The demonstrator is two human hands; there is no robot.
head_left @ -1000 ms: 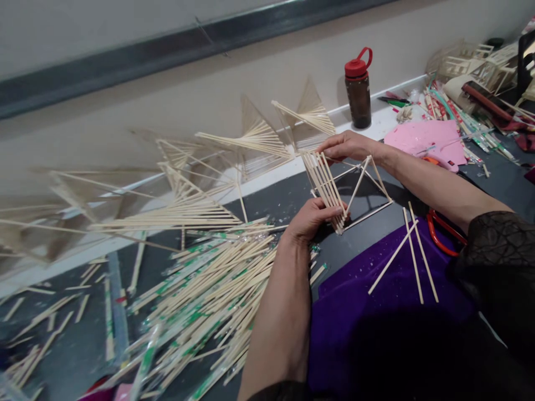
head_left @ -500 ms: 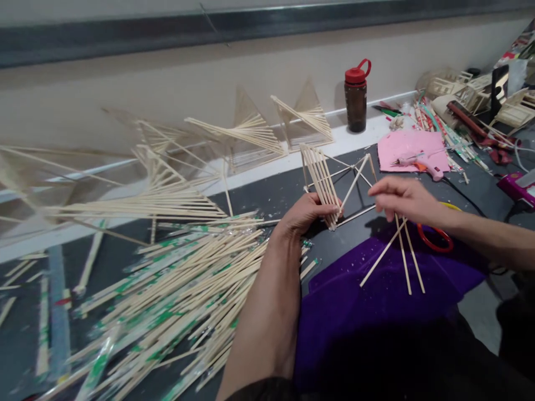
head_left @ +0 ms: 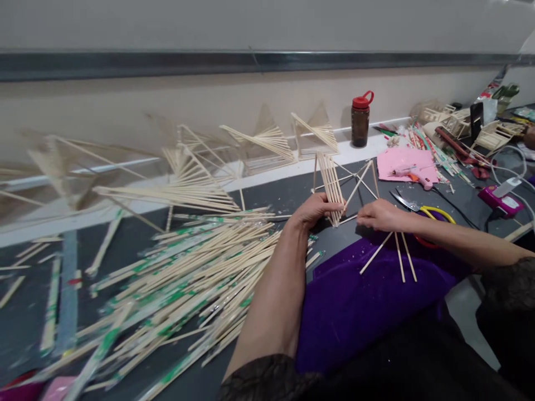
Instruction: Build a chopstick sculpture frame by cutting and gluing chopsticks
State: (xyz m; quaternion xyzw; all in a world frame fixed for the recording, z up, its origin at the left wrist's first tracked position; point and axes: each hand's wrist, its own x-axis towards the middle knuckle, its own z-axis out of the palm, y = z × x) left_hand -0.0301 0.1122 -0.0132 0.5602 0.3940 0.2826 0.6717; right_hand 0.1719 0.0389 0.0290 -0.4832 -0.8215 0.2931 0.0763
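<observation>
My left hand (head_left: 314, 210) is closed round the lower end of a wooden stick frame (head_left: 330, 181), whose slats stand side by side at a slant. Thin sticks join it to an open triangular part on the right. Beside that part's lower bar is my right hand (head_left: 374, 215), its fingers curled together; what they hold, if anything, is hidden. Several loose sticks (head_left: 399, 256) fan out below my right hand over the purple cloth (head_left: 359, 312). Yellow-handled scissors (head_left: 418, 208) lie just past my right wrist.
Many wrapped sticks (head_left: 200, 267) cover the table at left. Finished-looking stick models (head_left: 263, 142) line the wall. A red-capped bottle (head_left: 360, 122) stands behind. At right are a pink glue gun (head_left: 418, 174) on pink sheet (head_left: 387, 161) and a purple power block (head_left: 500, 201).
My right hand has moved left and down toward the frame's lower bar, and its fingers have curled in. The view has shifted, showing more of the scissors. My left hand keeps its hold.
</observation>
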